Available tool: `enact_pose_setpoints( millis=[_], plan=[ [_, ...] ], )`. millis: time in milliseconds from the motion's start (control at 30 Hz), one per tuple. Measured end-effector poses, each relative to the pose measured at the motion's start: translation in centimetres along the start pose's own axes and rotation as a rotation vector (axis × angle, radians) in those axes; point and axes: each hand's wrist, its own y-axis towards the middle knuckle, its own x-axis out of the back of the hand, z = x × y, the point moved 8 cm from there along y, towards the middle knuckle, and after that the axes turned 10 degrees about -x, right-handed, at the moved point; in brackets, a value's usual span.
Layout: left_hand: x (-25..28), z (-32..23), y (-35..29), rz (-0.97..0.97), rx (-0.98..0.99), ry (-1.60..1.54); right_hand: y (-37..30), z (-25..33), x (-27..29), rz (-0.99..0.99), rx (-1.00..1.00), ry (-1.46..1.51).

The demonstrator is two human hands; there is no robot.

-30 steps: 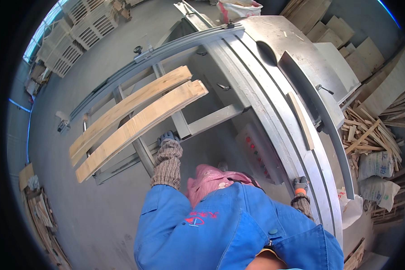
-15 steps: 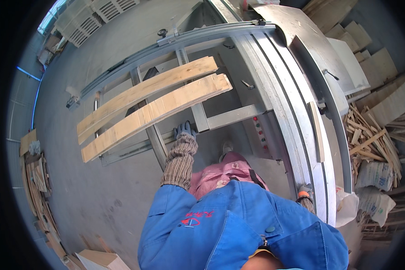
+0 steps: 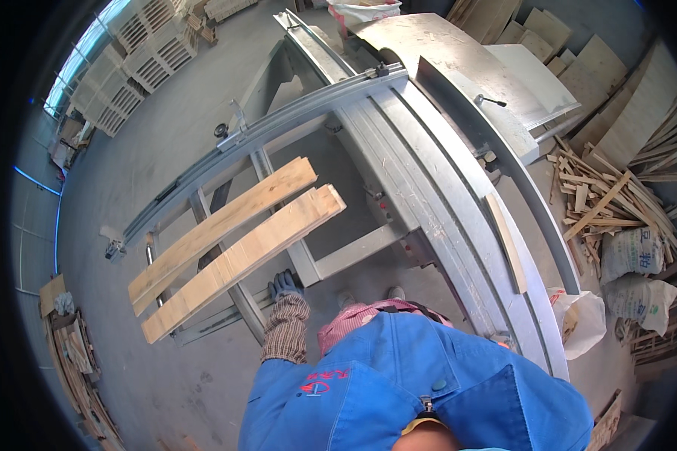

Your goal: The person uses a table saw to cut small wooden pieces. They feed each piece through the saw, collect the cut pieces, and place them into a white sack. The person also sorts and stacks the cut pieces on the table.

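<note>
My left hand (image 3: pixel 284 286), in a grey-blue glove, rests with its fingers apart on the near rail of a metal carriage frame (image 3: pixel 357 252). Past it, two long pale wooden boards (image 3: pixel 229 229) (image 3: pixel 252 252) lie side by side across the frame bars, with a narrow gap between them. Only a sliver of my right hand (image 3: pixel 502 342) shows at the near end of the grooved metal sliding table (image 3: pixel 429 195); my jacket hides the rest, so its fingers cannot be made out. A thin wooden strip (image 3: pixel 506 244) lies along that table.
Beyond the sliding table runs a long metal guard (image 3: pixel 504 173), with a metal sheet surface (image 3: pixel 421 45) behind it. Scrap wood (image 3: pixel 609 203) and white sacks (image 3: pixel 632 255) lie at the right. Slatted pallets (image 3: pixel 147 45) stand far left; wood pieces (image 3: pixel 71 338) line the left wall.
The carriage and boards have come nearer me, relative to the fixed machine part, with my left hand still on the rail. My right hand has mostly slipped out of sight. The view has shifted.
</note>
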Motion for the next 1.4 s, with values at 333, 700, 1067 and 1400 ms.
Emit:
enact_pose_setpoints(
  millis=[333,700,1067,1400],
  plan=[
    [2.7,-1.5,2.0,0.308,0.056,0.106,0.7,2.4,6.6,0.063,0.005,0.015],
    [8.9,0.8,5.5,0.083,0.033,-0.404,2.4,9.3,18.3,-0.257,0.280,0.170],
    [23.6,11.3,19.2,0.300,0.058,0.183,8.8,18.6,18.0,-0.196,0.191,-0.039],
    [17.3,18.4,25.2,0.530,0.023,0.374,8.9,20.2,19.1,-0.182,0.108,-0.031]
  ],
)
